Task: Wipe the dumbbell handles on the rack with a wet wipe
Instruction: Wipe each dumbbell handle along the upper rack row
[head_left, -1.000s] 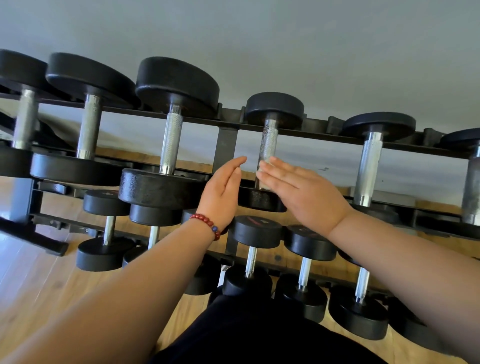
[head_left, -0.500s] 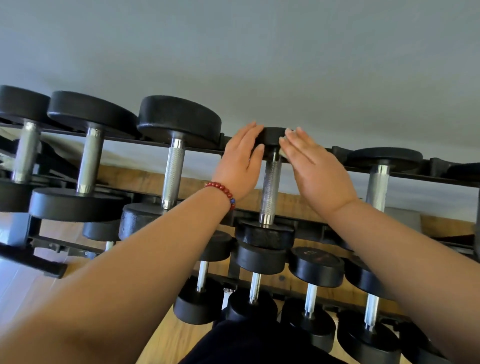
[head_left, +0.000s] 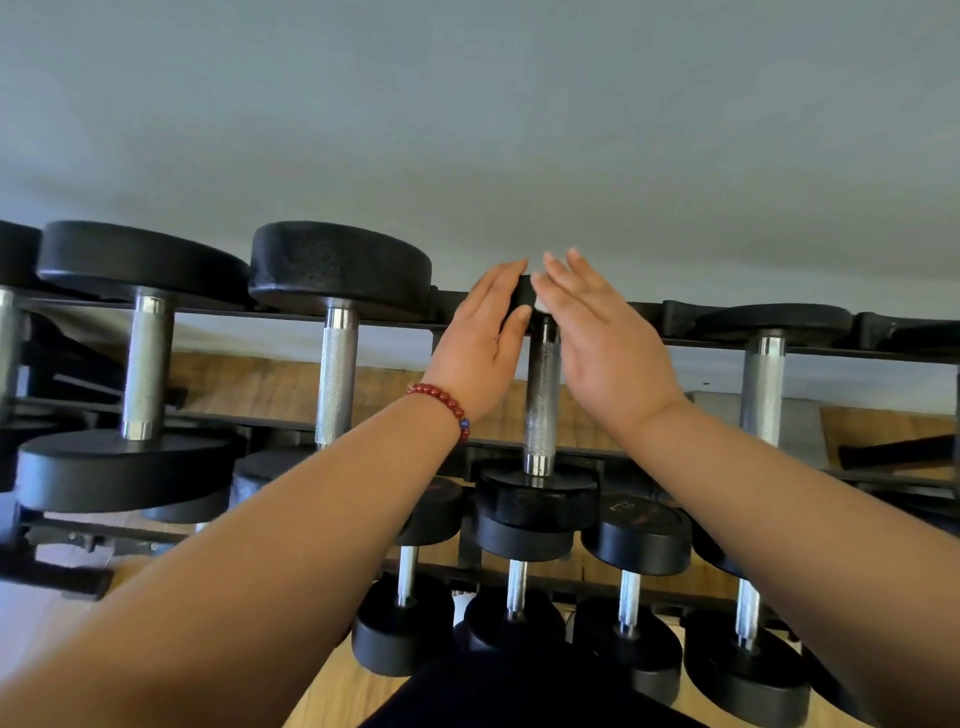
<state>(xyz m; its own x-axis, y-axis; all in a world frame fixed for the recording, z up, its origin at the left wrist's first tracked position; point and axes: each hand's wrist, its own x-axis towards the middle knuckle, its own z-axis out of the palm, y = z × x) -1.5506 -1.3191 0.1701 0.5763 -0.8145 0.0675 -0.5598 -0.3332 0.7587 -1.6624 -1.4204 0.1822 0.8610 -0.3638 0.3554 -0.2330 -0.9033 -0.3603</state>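
Left grip (head_left: 483, 332) and right grip (head_left: 602, 338), fingers straight and clamped on nothing, flank the far head (head_left: 524, 291) of the centre dumbbell as they did half a second ago, up from the handle's near end a second ago. A white sliver (head_left: 543, 307) shows under the right grip; cannot tell if it is the wipe. The knurled handle (head_left: 541, 400) lies bare at 6 o'clock of the grips on the rack's top rail (head_left: 727, 347), with a bigger dumbbell (head_left: 337, 364) at 9 o'clock, another (head_left: 763, 384) at 3 o'clock, and the forearms crossing the lower tier (head_left: 628, 597).

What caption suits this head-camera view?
Left hand and right hand flank the far head of a dumbbell on the rack.
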